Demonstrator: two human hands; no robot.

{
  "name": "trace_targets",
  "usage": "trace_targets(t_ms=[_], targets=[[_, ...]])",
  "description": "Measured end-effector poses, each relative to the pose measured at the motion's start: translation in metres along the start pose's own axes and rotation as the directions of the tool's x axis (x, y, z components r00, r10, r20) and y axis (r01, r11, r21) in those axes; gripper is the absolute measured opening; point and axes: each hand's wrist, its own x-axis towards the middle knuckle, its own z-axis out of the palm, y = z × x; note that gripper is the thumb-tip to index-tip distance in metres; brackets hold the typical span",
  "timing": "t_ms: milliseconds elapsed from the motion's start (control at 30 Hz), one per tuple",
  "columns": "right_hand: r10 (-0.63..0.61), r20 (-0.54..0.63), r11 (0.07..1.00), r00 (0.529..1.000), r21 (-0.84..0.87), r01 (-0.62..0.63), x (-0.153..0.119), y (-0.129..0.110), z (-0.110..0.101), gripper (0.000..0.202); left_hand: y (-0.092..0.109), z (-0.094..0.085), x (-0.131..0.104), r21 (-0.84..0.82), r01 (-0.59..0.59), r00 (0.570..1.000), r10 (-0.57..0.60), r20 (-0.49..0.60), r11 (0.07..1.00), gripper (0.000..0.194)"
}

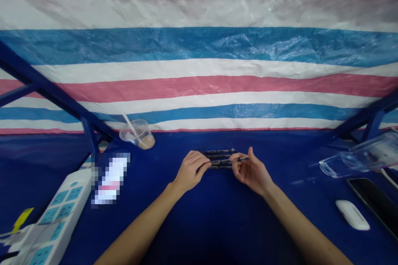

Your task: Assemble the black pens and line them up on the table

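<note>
At centre, one of several pens (220, 162) is pinched by the left hand (191, 172), touched by the half-open right hand (251, 173).

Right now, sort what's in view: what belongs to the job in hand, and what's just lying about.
Apparently in the job:
dark pen-like sticks, at the left hand and right hand

Seemingly just lying about:
cup with a straw
power strip
clear container
white case
dark phone
pixelated bright item
</note>
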Motion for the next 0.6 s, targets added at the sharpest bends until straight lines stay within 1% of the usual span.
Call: trace_targets(t_ms=[67,167,233,300,367,400,467,533,567,600], targets=[[-0.067,-0.044,0.993,0.997,-0.102,0.062,0.000,-0.003,0.000,0.053,0.000,0.000,0.000,0.015,0.011,1.000,-0.011,-0.022,1.000,0.008],[-0.171,-0.105,0.959,0.980,-0.244,0.142,-0.001,-0.009,0.000,0.036,-0.002,-0.002,0.003,0.030,0.050,0.995,-0.047,-0.087,0.998,0.009],[-0.230,-0.117,0.928,0.966,-0.325,0.182,0.001,-0.014,-0.002,0.029,-0.004,-0.004,0.007,0.036,0.089,0.988,-0.083,-0.127,0.995,0.011],[-0.298,-0.113,0.874,0.948,-0.432,0.223,0.005,-0.020,-0.005,0.026,-0.009,-0.006,0.012,0.044,0.132,0.984,-0.125,-0.131,0.990,0.013],[-0.360,-0.091,0.778,0.928,-0.578,0.245,0.013,-0.024,-0.011,0.027,-0.015,-0.007,0.018,0.050,0.185,0.980,-0.180,-0.085,0.982,0.016],[-0.400,-0.080,0.710,0.913,-0.657,0.253,0.018,-0.026,-0.015,0.026,-0.018,-0.008,0.021,0.051,0.213,0.976,-0.211,-0.054,0.976,0.017],[-0.478,-0.064,0.538,0.876,-0.809,0.234,0.030,-0.027,-0.025,0.024,-0.026,-0.008,0.026,0.055,0.262,0.965,-0.263,0.004,0.964,0.019],[-0.526,-0.056,0.375,0.849,-0.911,0.172,0.042,-0.025,-0.036,0.022,-0.031,-0.006,0.031,0.082,0.301,0.951,-0.305,0.040,0.950,0.020],[-0.539,-0.053,0.322,0.841,-0.935,0.148,0.048,-0.024,-0.041,0.023,-0.034,-0.005,0.033,0.111,0.317,0.945,-0.324,0.051,0.942,0.021],[-0.542,-0.053,0.304,0.839,-0.943,0.137,0.054,-0.022,-0.046,0.023,-0.035,-0.004,0.035,0.144,0.326,0.940,-0.337,0.060,0.934,0.022]])
